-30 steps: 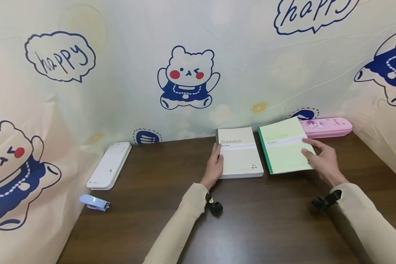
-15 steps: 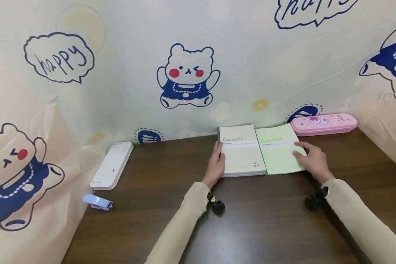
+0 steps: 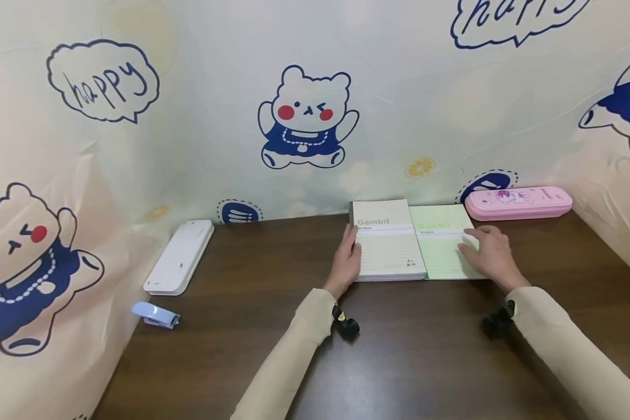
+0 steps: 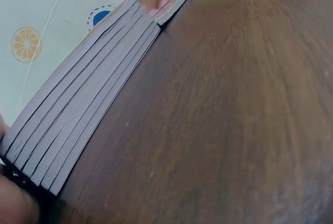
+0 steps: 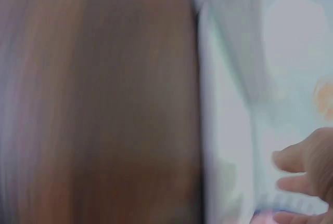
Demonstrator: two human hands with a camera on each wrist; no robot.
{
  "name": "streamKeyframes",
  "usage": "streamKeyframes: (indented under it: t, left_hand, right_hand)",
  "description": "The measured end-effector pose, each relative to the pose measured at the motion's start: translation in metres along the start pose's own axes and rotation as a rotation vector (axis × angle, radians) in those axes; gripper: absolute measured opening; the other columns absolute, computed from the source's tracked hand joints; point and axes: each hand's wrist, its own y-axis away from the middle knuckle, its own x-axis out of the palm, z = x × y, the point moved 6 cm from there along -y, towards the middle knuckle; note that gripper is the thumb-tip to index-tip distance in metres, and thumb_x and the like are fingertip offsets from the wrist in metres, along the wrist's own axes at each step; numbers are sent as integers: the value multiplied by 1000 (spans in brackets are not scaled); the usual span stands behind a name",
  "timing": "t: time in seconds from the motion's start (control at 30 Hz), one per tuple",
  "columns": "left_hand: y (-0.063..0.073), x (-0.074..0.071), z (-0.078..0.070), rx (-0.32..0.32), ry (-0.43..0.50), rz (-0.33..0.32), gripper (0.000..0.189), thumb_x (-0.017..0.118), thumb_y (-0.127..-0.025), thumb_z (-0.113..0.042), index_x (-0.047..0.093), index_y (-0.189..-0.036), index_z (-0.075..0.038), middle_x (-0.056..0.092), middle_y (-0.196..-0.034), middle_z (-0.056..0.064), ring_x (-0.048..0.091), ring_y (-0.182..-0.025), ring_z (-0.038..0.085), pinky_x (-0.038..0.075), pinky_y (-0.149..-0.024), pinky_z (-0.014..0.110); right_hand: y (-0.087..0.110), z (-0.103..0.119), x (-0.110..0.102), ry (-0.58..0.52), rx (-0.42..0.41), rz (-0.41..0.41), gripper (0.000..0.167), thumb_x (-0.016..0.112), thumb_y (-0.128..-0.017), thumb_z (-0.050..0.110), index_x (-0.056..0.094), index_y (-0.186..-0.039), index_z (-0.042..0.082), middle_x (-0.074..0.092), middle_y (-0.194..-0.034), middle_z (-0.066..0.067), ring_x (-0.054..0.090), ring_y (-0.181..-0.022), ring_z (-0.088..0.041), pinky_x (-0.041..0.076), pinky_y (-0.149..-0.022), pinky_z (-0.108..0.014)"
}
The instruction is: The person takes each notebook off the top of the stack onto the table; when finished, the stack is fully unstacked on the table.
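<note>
A stack of several cream-covered Gambit notebooks [image 3: 388, 251] lies flat toward the back of the table. My left hand [image 3: 343, 263] rests along its left side, fingers extended against the dark spines. In the left wrist view the layered page edges [image 4: 83, 94] face the camera. Right beside the stack lies a light green notebook [image 3: 443, 254] with a darker green spine, its left edge against the cream notebooks. My right hand [image 3: 490, 256] hovers at its right edge, thumb and fingers spread. The right wrist view, though blurred, shows those fingers [image 5: 294, 159] apart from the green cover.
A pink pencil case [image 3: 520, 204] lies behind the green notebook's far right corner, near the printed backdrop [image 3: 210, 128]. At the left stand a white flat case [image 3: 178, 256] and a light blue stapler [image 3: 156, 315] on the dark wooden table [image 3: 399, 361].
The green notebook has moved left and come down flat against the cream stack. My right hand followed it, then loosened its fingers from the edge. My left hand has stayed at the stack.
</note>
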Motion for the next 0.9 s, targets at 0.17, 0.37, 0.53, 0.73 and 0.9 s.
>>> streamKeyframes:
  t: [0.17,0.37,0.53,0.73,0.9]
  left_hand:
    - [-1,0,1,-4,-9,6,50,33,-106,-22,22,-155,-23,5,-164,-7,10,-151,15,19,-121,42]
    - [-1,-1,-1,3,-20,1,50,33,-106,-20,22,-155,-21,6,-165,-2,11,-151,17,19,-121,43]
    - [0,0,-3,9,-17,1,50,34,-106,-19,22,-155,-20,4,-164,-7,11,-150,16,19,-121,42]
    - [1,1,-6,-2,-75,32,54,39,-104,-21,21,-155,-19,1,-163,-9,8,-151,17,17,-122,44]
    - [2,2,-17,-1,-98,32,58,43,-101,-24,21,-155,-16,-2,-164,-8,-2,-152,16,11,-122,46]
  right_hand:
    - [-1,53,28,-235,-97,54,54,56,-98,26,43,-142,-4,40,-145,-33,43,-131,-49,37,-106,-59]
    - [4,82,66,-212,-60,151,63,54,-99,28,31,-149,-2,20,-156,-29,22,-144,-46,24,-114,-59]
    - [6,80,70,-221,-63,126,63,53,-99,26,29,-149,-2,19,-157,-29,21,-145,-45,22,-115,-60]
    - [7,76,73,-211,-89,134,63,53,-99,29,31,-148,-3,17,-156,-31,22,-143,-46,23,-114,-60]
    - [5,77,70,-178,-108,114,62,53,-99,27,32,-147,-4,19,-154,-33,25,-141,-48,25,-114,-59]
